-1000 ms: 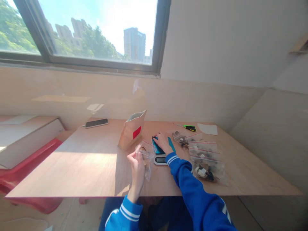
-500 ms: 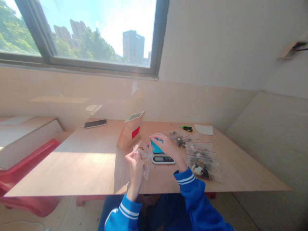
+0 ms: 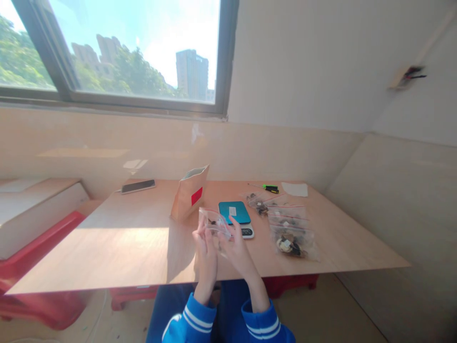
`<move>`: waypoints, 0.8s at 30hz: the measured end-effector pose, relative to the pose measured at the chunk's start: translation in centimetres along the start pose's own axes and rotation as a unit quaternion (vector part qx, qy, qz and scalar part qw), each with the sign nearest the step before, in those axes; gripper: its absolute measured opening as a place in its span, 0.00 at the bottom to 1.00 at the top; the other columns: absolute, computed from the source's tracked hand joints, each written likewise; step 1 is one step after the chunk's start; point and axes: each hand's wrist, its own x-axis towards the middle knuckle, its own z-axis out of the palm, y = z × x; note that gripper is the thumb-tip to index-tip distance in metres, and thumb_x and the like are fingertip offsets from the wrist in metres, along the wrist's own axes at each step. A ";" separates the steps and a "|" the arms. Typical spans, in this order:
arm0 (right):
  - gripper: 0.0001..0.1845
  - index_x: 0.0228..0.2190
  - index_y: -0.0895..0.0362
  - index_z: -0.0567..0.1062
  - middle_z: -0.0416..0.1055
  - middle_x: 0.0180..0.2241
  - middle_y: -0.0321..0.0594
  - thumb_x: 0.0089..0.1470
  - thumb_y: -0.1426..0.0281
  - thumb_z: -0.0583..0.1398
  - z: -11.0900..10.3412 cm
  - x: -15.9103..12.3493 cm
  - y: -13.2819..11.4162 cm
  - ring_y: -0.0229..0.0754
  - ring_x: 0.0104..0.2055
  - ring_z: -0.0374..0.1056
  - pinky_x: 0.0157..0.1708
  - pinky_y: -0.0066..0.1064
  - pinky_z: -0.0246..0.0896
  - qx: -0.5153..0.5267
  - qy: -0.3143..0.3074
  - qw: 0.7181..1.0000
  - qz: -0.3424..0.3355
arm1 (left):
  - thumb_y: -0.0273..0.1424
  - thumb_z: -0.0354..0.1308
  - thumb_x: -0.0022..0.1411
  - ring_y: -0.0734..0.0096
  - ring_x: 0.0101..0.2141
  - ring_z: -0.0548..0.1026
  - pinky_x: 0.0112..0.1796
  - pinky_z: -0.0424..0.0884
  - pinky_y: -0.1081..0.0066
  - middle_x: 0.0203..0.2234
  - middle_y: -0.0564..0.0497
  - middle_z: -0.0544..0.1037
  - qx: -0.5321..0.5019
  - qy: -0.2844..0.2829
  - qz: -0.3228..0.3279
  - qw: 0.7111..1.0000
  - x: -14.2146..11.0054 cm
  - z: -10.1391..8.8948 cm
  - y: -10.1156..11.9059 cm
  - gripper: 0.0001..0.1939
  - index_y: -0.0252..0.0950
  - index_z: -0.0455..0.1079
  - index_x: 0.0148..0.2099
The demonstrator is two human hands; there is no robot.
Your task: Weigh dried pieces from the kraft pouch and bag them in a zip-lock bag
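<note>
A clear zip bag (image 3: 215,220) with a red seal line is held up between my two hands, near the table's front edge. My left hand (image 3: 206,252) is closed on its left side. On its right side my right hand (image 3: 237,250) grips the plastic, fingers bent round it. Small pieces inside the bag are too blurred to name. Just behind the hands lies a kitchen scale with a blue top (image 3: 234,212) and a white label on it; my right hand partly covers its display (image 3: 247,232). A brown paper pouch (image 3: 189,195) with a red label stands open behind the bag.
Several zip bags with dark and pale dried pieces (image 3: 291,244) lie at the right. Behind them are screwdrivers (image 3: 270,188) and a white paper (image 3: 294,189). A phone (image 3: 138,186) lies at the back left. Red stools (image 3: 60,247) stand by the table.
My right hand has moved from above the scale to the zip bag and taken hold of it. The scale's blue top is now uncovered. The view has shifted slightly.
</note>
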 end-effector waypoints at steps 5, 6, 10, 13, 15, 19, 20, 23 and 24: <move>0.18 0.36 0.52 0.67 0.77 0.37 0.44 0.52 0.52 0.60 -1.0 -0.6 -1.3 0.48 0.41 0.74 0.44 0.42 0.69 0.027 0.079 0.996 -0.015 | 0.45 0.45 0.67 0.59 0.64 0.55 0.61 0.54 0.59 0.64 0.43 0.59 0.009 0.026 0.047 0.998 -0.4 -1.0 1.0 0.19 0.38 0.64 0.51; 0.18 0.35 0.53 0.68 0.77 0.36 0.43 0.52 0.52 0.60 -1.3 -0.7 -1.6 0.48 0.40 0.74 0.45 0.42 0.69 0.034 0.073 0.997 -0.012 | 0.45 0.47 0.65 0.57 0.62 0.58 0.59 0.57 0.58 0.62 0.41 0.61 0.012 0.043 0.039 0.998 -0.2 -1.3 1.1 0.20 0.38 0.64 0.52; 0.19 0.35 0.55 0.73 0.78 0.37 0.44 0.51 0.53 0.61 -2.0 -1.3 -2.1 0.49 0.42 0.74 0.46 0.41 0.68 0.052 0.073 0.996 0.002 | 0.47 0.55 0.59 0.57 0.48 0.73 0.48 0.69 0.59 0.47 0.41 0.73 -0.013 0.052 -0.024 0.998 0.9 -2.3 0.9 0.25 0.35 0.64 0.51; 0.20 0.34 0.56 0.75 0.78 0.37 0.44 0.49 0.53 0.63 -2.4 -1.3 -1.8 0.48 0.42 0.73 0.46 0.40 0.67 0.043 0.106 0.993 -0.003 | 0.46 0.60 0.55 0.62 0.42 0.75 0.44 0.70 0.63 0.41 0.44 0.75 -0.048 0.082 -0.049 0.994 1.6 -2.8 0.3 0.27 0.34 0.65 0.50; 0.20 0.33 0.57 0.76 0.78 0.35 0.44 0.48 0.53 0.63 -2.8 -1.2 -1.5 0.48 0.42 0.73 0.46 0.39 0.67 0.029 0.122 0.992 -0.013 | 0.46 0.61 0.54 0.63 0.42 0.75 0.43 0.70 0.64 0.40 0.45 0.76 -0.068 0.070 -0.065 0.993 1.8 -3.2 -0.2 0.26 0.34 0.67 0.49; 0.20 0.32 0.57 0.77 0.78 0.35 0.45 0.49 0.52 0.62 -4.1 -1.3 -1.2 0.49 0.41 0.74 0.45 0.39 0.66 -0.020 0.107 0.994 -0.029 | 0.46 0.63 0.52 0.61 0.40 0.76 0.43 0.70 0.65 0.37 0.43 0.79 -0.076 0.007 -0.099 0.992 1.9 -3.8 -0.1 0.26 0.31 0.73 0.45; 0.21 0.33 0.57 0.77 0.78 0.35 0.45 0.50 0.52 0.61 -4.5 -1.4 -1.2 0.50 0.42 0.74 0.46 0.39 0.66 -0.031 0.096 0.994 -0.030 | 0.46 0.63 0.51 0.61 0.40 0.76 0.44 0.70 0.64 0.37 0.43 0.80 -0.070 0.003 -0.102 0.992 1.9 -3.9 0.2 0.26 0.30 0.74 0.44; 0.23 0.35 0.56 0.78 0.78 0.38 0.46 0.50 0.50 0.60 -5.5 -1.8 -1.4 0.52 0.44 0.73 0.47 0.41 0.66 -0.053 0.061 0.996 -0.027 | 0.47 0.64 0.50 0.60 0.39 0.77 0.43 0.71 0.64 0.36 0.43 0.81 -0.043 -0.008 -0.100 0.994 1.9 -4.3 1.1 0.26 0.30 0.76 0.43; 0.24 0.36 0.56 0.78 0.78 0.39 0.47 0.50 0.49 0.60 -5.8 -2.0 -1.5 0.52 0.45 0.73 0.47 0.41 0.66 -0.058 0.047 0.997 -0.026 | 0.47 0.64 0.50 0.60 0.39 0.77 0.42 0.71 0.64 0.36 0.43 0.81 -0.032 -0.011 -0.096 0.995 1.9 -4.5 1.5 0.26 0.30 0.76 0.42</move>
